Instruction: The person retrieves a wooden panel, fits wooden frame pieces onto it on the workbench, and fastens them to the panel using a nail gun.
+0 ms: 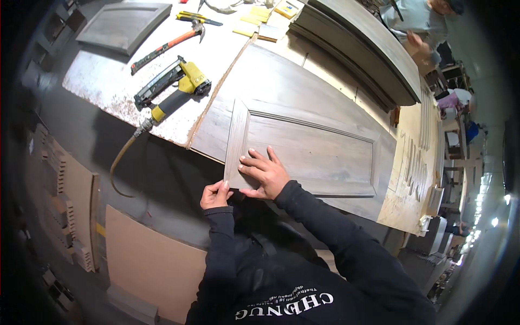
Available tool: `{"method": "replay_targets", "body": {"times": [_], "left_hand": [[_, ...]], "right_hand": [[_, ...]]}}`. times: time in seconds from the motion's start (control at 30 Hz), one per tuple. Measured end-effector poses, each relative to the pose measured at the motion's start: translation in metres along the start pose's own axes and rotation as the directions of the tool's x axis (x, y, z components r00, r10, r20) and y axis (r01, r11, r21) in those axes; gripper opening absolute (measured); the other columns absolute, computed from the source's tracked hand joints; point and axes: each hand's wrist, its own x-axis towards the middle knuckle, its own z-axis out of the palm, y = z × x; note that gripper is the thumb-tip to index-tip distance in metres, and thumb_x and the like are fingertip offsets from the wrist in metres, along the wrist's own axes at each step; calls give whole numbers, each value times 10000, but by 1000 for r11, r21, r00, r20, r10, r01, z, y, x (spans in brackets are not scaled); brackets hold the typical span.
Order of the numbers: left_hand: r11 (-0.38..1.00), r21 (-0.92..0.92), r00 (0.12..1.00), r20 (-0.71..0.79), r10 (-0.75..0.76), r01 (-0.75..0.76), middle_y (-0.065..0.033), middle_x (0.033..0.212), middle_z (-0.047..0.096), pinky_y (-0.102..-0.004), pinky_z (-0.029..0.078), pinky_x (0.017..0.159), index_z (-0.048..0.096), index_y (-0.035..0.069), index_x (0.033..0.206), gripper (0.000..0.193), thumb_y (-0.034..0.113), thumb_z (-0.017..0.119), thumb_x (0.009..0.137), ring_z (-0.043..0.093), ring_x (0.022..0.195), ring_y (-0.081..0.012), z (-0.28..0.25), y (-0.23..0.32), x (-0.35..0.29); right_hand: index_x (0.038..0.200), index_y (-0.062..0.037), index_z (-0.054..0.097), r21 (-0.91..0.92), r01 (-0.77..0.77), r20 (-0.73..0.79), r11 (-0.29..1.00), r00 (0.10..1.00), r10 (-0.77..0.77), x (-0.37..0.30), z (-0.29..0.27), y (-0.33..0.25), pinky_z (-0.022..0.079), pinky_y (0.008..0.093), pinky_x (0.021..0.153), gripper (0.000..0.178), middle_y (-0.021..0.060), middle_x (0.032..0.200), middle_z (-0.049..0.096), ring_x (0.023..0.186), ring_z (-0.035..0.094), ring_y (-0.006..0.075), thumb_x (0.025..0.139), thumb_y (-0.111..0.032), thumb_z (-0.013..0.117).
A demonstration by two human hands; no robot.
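A framed grey panel (pixel 311 154) is lying on a larger grey board (pixel 281 70). The right hand (pixel 266 174) is resting on its left end, fingers spread open, not clasping it. The left hand (pixel 216 196) is touching its near left corner, fingers curled; whether they are pinching it, I cannot tell. Leftward, a nail gun (pixel 189 80) and a hammer (pixel 172 45) are lying on a white surface (pixel 97 76).

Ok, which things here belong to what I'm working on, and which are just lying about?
In the job:
framed wooden panel, under your right hand, left hand at its corner
probably the board beneath

Seemingly just lying about:
nail gun
hammer
yellow knife
second panel
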Motion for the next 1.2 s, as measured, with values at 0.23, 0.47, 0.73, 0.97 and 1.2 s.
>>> {"method": "replay_targets", "body": {"times": [0.23,0.47,0.73,0.97,1.2], "left_hand": [[996,89,996,92,-20,12,-58,827,631,-233,544,578,611,5,968,148,72,645,840,615,669,-114,-11,5,6],[951,250,968,215,130,-183,-61,844,640,-211,510,630,604,-27,1035,199,37,617,848,607,686,-95,-19,13,3],[934,322,981,161,105,-153,-40,794,652,-195,483,627,659,-30,1008,188,55,632,842,577,660,-64,-18,26,1],[954,280,985,161,61,-105,-41,835,651,-196,481,677,638,-36,1042,223,28,644,828,586,716,-68,-17,23,-5],[943,307,968,243,56,-131,-62,890,647,-211,483,729,612,-54,1063,274,-34,658,793,592,785,-82,-15,31,-8]], "right_hand": [[1196,-116,550,24,-33,-24,999,999,33,-7,13,4,212,581,1058,588,67,1285,511,1289,376,272,725,-442,681],[1202,-83,547,113,-92,-16,989,995,95,-8,11,3,217,554,1070,615,85,1305,487,1290,369,269,718,-431,697],[1137,-73,604,96,-58,-3,994,998,59,-8,3,-1,224,553,1066,526,75,1281,501,1283,374,269,744,-414,683],[1106,-83,628,80,-75,-6,994,997,76,-7,3,-3,212,560,1067,493,74,1269,517,1283,377,272,759,-432,663],[1098,-85,631,55,-59,-20,997,998,60,-8,-1,-4,220,569,1053,474,78,1246,539,1268,399,285,759,-415,665]]}}
